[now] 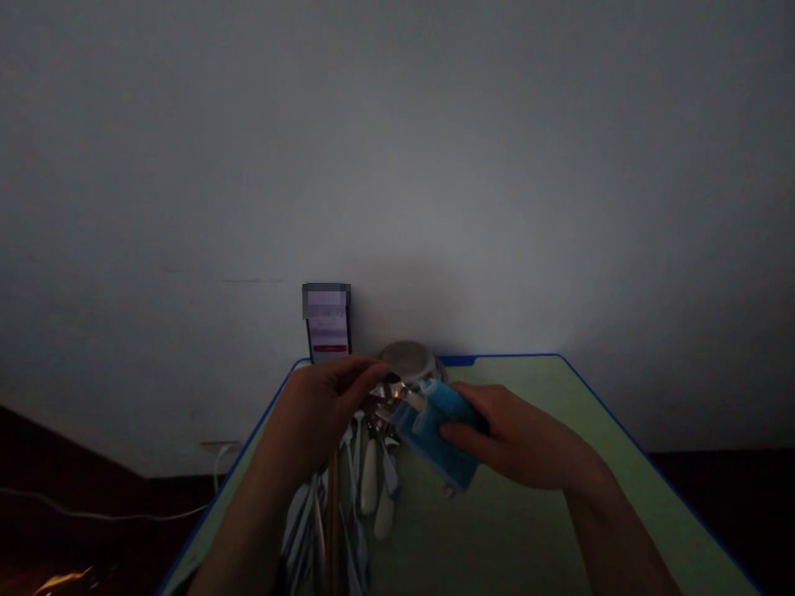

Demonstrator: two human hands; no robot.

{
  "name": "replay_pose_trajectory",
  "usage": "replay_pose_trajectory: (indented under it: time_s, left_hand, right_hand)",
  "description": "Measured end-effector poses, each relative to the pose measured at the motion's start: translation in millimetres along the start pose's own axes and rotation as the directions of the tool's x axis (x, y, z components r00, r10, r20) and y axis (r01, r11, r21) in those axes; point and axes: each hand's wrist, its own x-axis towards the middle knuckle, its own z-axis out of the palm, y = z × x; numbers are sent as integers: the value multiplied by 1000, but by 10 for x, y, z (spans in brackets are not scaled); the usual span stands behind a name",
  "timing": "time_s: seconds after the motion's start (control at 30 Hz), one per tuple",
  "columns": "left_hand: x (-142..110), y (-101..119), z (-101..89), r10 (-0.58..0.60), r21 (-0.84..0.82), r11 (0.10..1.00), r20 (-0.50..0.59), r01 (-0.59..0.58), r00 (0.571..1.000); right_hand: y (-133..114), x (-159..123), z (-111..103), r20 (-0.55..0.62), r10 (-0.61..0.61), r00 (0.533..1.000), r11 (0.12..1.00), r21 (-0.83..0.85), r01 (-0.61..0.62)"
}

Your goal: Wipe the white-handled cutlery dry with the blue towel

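Observation:
My left hand (329, 414) is closed in a pinch on the dark, shiny end of a piece of cutlery that looks like a spoon (392, 377). My right hand (506, 434) grips a folded blue cloth (438, 434) with a pale edge, its thumb pressed across the front. The cloth is against the cutlery, and a pale handle part shows at its upper left edge. A small light tip pokes out below the cloth. Under and between my hands lies loose cutlery (369, 476), some pieces with cream handles; dim light blurs the finer detail.
A green table (527, 530) with a blue rim stands against a grey wall. A phone (329, 327) leans on the wall at the back left. Behind my hands sits a round metal bowl (407, 358). Chopsticks (334, 530) lie among several utensils at the front left.

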Motion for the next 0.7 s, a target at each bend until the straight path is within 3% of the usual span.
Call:
replay_pose_trajectory:
  time_s: [0.13,0.3,0.37,0.6,0.7]
  left_hand:
    - [-41,46,31,163,291,945,-24,-149,986]
    - [-58,82,188,227,331,906,146,-264,963]
    - [-57,75,237,238,343,895,167,-283,957]
    - [-14,12,265,325,362,873,72,-328,943]
    - [-8,-11,217,294,392,877,25,-280,956]
  right_hand:
    - [-28,25,35,-47,17,999,998,-61,-20]
    - [-20,82,94,-99,44,994,995,-85,-52]
    - [-10,98,104,-122,59,991,995,-74,-68]
    - [-7,172,177,-248,135,959,991,36,-130]
    - [-9,163,155,-197,110,974,994,34,-105]
